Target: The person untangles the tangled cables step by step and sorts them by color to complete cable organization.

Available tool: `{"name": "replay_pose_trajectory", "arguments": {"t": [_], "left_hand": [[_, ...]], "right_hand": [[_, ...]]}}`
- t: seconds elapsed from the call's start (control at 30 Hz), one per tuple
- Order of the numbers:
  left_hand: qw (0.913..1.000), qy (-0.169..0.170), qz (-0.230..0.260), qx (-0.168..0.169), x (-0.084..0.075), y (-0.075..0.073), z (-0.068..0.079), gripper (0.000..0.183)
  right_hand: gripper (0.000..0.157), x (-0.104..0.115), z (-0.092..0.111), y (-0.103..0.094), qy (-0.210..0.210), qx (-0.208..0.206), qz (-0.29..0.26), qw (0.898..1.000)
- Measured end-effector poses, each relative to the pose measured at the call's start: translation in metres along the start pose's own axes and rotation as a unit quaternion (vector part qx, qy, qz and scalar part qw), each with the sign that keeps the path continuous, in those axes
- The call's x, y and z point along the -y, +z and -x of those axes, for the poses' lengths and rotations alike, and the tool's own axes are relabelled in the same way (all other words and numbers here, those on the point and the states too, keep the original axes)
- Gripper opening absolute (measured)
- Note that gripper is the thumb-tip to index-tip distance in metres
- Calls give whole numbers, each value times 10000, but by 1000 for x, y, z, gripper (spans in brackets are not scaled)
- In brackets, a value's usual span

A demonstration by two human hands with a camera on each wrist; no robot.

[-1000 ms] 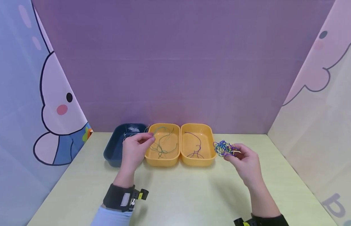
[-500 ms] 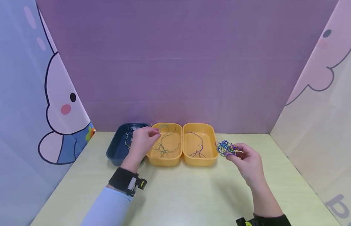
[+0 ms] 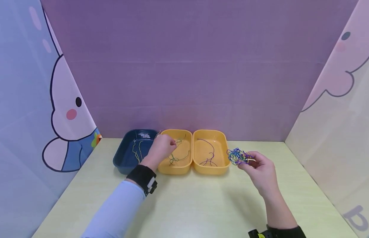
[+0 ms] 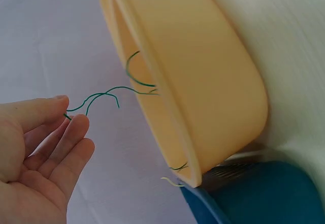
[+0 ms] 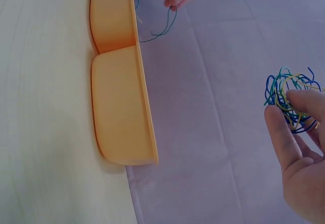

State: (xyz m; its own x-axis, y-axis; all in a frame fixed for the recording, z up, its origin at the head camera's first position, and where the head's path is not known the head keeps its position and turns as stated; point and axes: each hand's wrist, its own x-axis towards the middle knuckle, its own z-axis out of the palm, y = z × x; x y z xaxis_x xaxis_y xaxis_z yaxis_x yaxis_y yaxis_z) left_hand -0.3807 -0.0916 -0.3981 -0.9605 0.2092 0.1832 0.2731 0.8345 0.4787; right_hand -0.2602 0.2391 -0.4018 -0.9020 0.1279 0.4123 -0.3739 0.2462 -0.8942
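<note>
My left hand is over the middle yellow box, its thumb and fingertips pinching a thin green wire. From the fingertips the wire loops down to the box's rim, as the left wrist view shows. Beyond the boxes on the right, my right hand holds up a tangled ball of wires in blue, green, yellow and purple between thumb and fingers. More green wire lies in the middle box, partly hidden by the left hand.
Left of the middle box stands a dark blue box with pale yellow wires. The right yellow box, side by side with the middle one, contains purple wires. A purple backdrop rises behind the table.
My left hand has moved right, from the edge of the blue box to over the middle yellow box, still pinching the wire. My right hand holds the tangled ball almost unmoved.
</note>
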Motion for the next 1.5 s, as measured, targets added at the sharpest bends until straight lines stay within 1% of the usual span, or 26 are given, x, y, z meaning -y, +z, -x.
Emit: {"name": "replay_pose_trajectory", "arguments": {"t": [0.13, 0.3, 0.4, 0.5, 0.57, 0.7, 0.83, 0.93, 0.97, 1.07, 1.23, 1.37, 1.5], "left_hand": [[9998, -18, -70, 195, -1, 6, -5, 29], [9986, -181, -236, 444, 2, 12, -9, 29], [9973, -223, -380, 582, 3, 16, -10, 22], [9964, -276, -339, 727, 3, 17, -10, 11], [9963, -302, -262, 754, 3, 17, -10, 5], [9967, -345, -114, 729, 1, 15, -9, 10], [9974, -261, 17, 679, 0, 11, -7, 16], [9983, -126, 135, 553, -2, 5, -3, 27], [9987, -63, 192, 463, -3, 3, -2, 32], [9990, 155, 410, 111, -5, -5, 5, 48], [9947, 327, 887, -415, -11, -20, 19, 71], [9860, 454, 1388, -805, -10, -31, 33, 84], [9720, 557, 1943, -1202, -5, -35, 48, 87]], "right_hand": [[24, 0, -1, 0, -29, 2, 1, 10000], [24, -1, -2, 2, -67, 15, 18, 10000], [24, -2, -1, 2, -40, 19, 38, 10000], [24, -2, -2, 1, -22, 24, 63, 10000], [24, -2, -2, 1, -6, 22, 66, 10000], [24, -1, -3, 1, 10, 10, 40, 10000], [24, -1, -2, 1, -10, 22, 33, 10000], [24, -1, -3, 2, -33, 40, 38, 10000], [24, -1, -3, 2, -33, 40, 49, 10000], [24, -1, -3, 3, -40, 49, 76, 10000], [25, 0, -3, 5, -29, 73, 98, 9999], [26, 0, -3, 6, -13, 72, 90, 9999], [25, 0, -3, 6, -8, 108, 110, 9999]]}}
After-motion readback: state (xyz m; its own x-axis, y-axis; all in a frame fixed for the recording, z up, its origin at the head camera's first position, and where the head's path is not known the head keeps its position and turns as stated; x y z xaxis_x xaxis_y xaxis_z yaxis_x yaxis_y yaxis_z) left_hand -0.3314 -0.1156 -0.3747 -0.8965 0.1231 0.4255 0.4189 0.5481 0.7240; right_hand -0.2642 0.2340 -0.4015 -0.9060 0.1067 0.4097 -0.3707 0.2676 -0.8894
